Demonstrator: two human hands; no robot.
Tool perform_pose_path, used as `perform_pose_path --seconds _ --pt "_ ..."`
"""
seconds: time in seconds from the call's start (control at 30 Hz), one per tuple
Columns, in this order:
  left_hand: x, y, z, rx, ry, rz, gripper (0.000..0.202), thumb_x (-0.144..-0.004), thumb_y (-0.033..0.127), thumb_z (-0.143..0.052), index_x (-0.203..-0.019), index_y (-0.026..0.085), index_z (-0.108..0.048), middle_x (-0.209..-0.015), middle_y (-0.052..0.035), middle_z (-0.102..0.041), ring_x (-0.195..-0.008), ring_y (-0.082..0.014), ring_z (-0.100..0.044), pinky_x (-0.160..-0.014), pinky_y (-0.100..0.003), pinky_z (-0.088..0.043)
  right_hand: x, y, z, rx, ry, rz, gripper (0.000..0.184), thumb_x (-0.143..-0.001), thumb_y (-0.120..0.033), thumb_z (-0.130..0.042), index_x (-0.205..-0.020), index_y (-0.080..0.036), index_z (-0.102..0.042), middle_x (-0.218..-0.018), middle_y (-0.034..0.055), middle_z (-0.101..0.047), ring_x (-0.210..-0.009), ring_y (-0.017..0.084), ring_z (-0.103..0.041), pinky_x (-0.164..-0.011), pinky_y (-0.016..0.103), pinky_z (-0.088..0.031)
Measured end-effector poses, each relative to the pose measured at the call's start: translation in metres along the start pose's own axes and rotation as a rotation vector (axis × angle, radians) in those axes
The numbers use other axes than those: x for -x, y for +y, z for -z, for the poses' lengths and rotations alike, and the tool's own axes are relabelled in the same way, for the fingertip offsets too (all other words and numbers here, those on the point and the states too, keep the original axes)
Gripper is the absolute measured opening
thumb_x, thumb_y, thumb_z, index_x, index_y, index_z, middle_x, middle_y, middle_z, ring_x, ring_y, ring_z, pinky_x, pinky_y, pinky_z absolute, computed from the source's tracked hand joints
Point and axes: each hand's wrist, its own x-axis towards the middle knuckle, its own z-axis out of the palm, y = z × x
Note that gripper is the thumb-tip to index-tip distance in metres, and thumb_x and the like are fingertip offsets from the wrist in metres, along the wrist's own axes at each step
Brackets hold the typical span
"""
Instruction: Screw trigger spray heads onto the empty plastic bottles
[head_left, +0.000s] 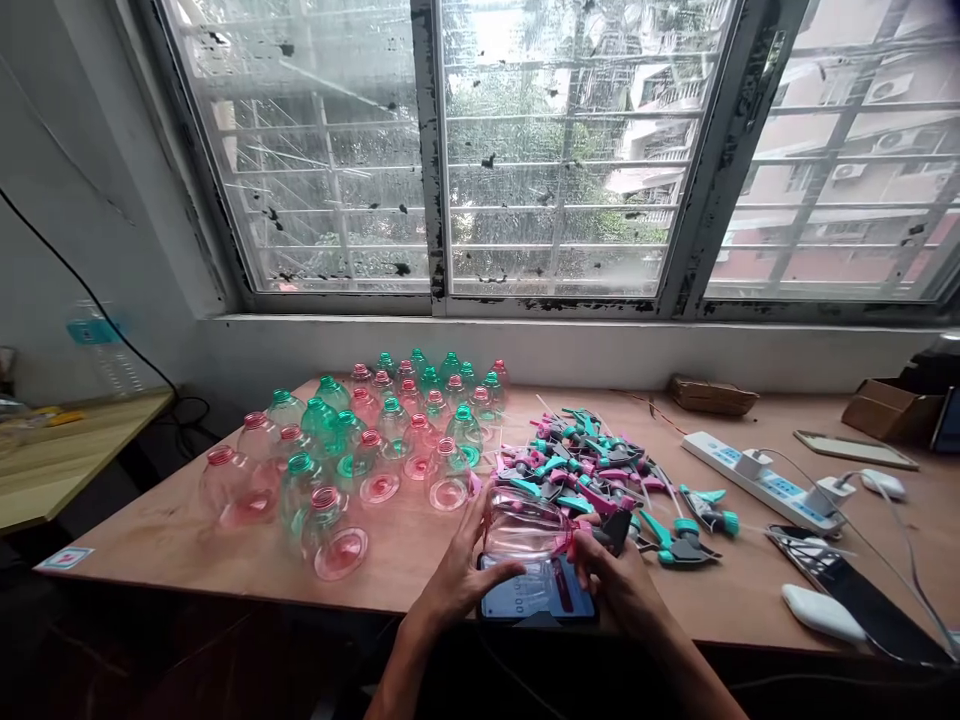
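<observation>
My left hand (461,570) is wrapped round the base end of a clear pink plastic bottle (525,525), which lies sideways above the table's front edge. At the bottle's neck, my right hand (611,570) has its fingers closed on a pink and dark grey trigger spray head (615,532). The head meets the neck; whether it is fully threaded is hidden by the fingers. Beneath the bottle lies a lit phone (536,595). A heap of pink, teal and grey spray heads (585,465) lies just beyond my hands.
Several pink and green bottles (322,420) stand upright on the left of the wooden table (187,560). To the right are a white power strip (757,480) with plugged chargers, a dark flat device (847,590) and a white case (823,612). A window runs behind.
</observation>
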Motion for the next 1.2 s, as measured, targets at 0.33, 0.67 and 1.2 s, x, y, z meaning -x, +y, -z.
perform_pose_path --seconds 0.33,0.67,1.2 --pt "0.003 -0.004 -0.001 -0.010 -0.006 0.038 0.111 -0.083 0.031 -0.081 -0.161 0.038 -0.002 -0.173 -0.0073 -0.007 -0.152 -0.0338 -0.033 -0.123 -0.050 -0.031 0.000 0.002 0.001 -0.001 -0.007 -0.003 0.032 -0.084 -0.045 -0.080 -0.094 -0.020 -0.065 -0.065 -0.0007 -0.070 -0.043 0.011 -0.056 -0.041 0.020 -0.039" --pt "0.001 -0.001 -0.002 0.035 0.013 0.063 0.099 -0.088 0.033 -0.075 -0.160 0.044 -0.008 -0.174 -0.0011 -0.003 -0.151 -0.0326 -0.035 -0.121 -0.047 -0.036 0.002 -0.003 -0.001 -0.007 -0.016 0.003 0.031 -0.085 -0.046 -0.079 -0.095 -0.020 -0.065 -0.065 -0.0015 -0.069 -0.044 0.010 -0.055 -0.041 0.019 -0.040" --pt "0.002 0.003 -0.001 0.078 0.005 0.104 0.097 -0.088 0.037 -0.075 -0.160 0.043 -0.011 -0.173 0.0008 -0.009 -0.157 -0.0308 -0.018 -0.126 -0.048 -0.022 -0.001 -0.008 -0.003 -0.008 0.004 0.013 0.035 -0.082 -0.049 -0.080 -0.093 -0.020 -0.064 -0.061 -0.0014 -0.069 -0.041 0.012 -0.055 -0.040 0.021 -0.040"
